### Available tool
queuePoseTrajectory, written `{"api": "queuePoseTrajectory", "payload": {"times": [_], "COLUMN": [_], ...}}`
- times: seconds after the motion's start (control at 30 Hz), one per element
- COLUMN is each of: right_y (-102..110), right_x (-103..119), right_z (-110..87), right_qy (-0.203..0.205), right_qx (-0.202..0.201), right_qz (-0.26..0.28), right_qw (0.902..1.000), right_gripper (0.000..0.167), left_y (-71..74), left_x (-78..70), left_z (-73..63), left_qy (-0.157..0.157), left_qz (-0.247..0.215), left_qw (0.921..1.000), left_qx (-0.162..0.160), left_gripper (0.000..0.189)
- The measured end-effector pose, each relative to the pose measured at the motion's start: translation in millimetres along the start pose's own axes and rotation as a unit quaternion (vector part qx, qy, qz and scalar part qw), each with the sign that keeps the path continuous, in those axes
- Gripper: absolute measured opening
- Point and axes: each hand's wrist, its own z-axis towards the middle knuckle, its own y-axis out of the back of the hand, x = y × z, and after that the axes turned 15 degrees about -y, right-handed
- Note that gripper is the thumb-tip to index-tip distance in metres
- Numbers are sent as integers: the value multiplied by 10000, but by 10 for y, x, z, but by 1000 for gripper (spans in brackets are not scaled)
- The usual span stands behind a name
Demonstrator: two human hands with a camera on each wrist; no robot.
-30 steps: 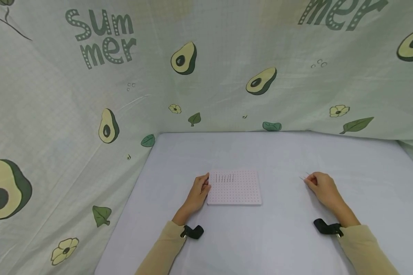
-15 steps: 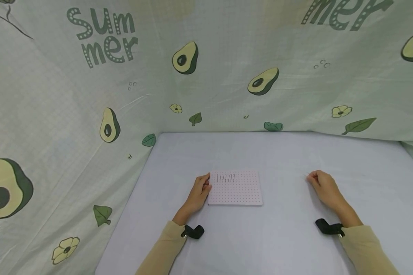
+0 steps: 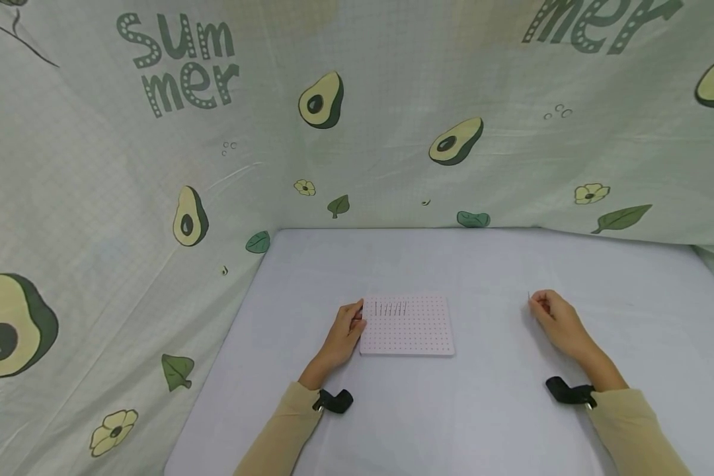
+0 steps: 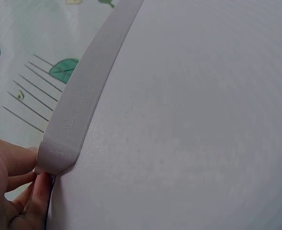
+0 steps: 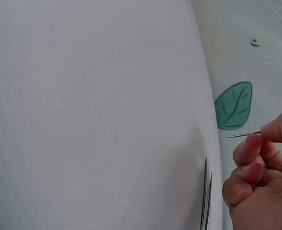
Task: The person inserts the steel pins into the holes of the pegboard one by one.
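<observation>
A pale pegboard (image 3: 404, 337) dotted with small holes lies on the table. Several thin needles (image 3: 390, 309) stand in a row near its far left corner. My left hand (image 3: 340, 336) grips the board's left edge; in the left wrist view the fingers (image 4: 21, 160) pinch its corner, with needles (image 4: 33, 91) sticking out beyond the rim. Well to the right of the board, my right hand (image 3: 559, 324) pinches one thin metal needle (image 5: 244, 134) between thumb and forefinger, the other fingers curled. Two more needles (image 5: 205, 191) show low in the right wrist view; whether they touch the table I cannot tell.
A white-covered table (image 3: 488, 410) spreads under both hands. Behind it and to the left hangs a pale green cloth (image 3: 381, 66) printed with avocados and leaves. Each wrist carries a black camera mount (image 3: 333, 401).
My right hand has shifted slightly away from me and turned; the needle at its fingertips now points upward, where two slanting thin ends showed before. The left hand and board keep their place.
</observation>
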Motion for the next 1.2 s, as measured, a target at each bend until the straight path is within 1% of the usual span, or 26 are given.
{"api": "queuePoseTrajectory", "payload": {"times": [0.17, 0.37, 0.53, 0.67, 0.83, 1.07, 1.2], "right_y": [-8, -74, -220, -348, -478, -663, -771], "right_x": [48, 165, 277, 407, 575, 743, 827], "right_z": [29, 64, 98, 114, 111, 140, 156], "right_qy": [150, 321, 558, 727, 813, 898, 976], "right_qx": [-95, 75, 275, 431, 601, 779, 907], "right_qz": [274, 413, 593, 809, 1048, 1039, 1024], "right_qw": [9995, 9986, 9963, 9931, 9893, 9875, 9858], "right_gripper": [8, 5, 4, 4, 5, 4, 5], "left_y": [-2, -2, 0, 5, 2, 3, 3], "left_x": [10, 13, 1, -5, 3, 3, 6], "left_z": [-4, -6, 0, 1, 7, 26, 19], "left_qy": [-3, 4, -18, -15, -77, 13, -4], "left_qz": [18, 8, 5, 15, 37, 17, 31], "left_qw": [10000, 10000, 10000, 10000, 10000, 10000, 10000], "left_qx": [19, -2, -8, -5, 6, 9, -11], "left_gripper": [52, 52, 51, 51, 51, 52, 51]}}
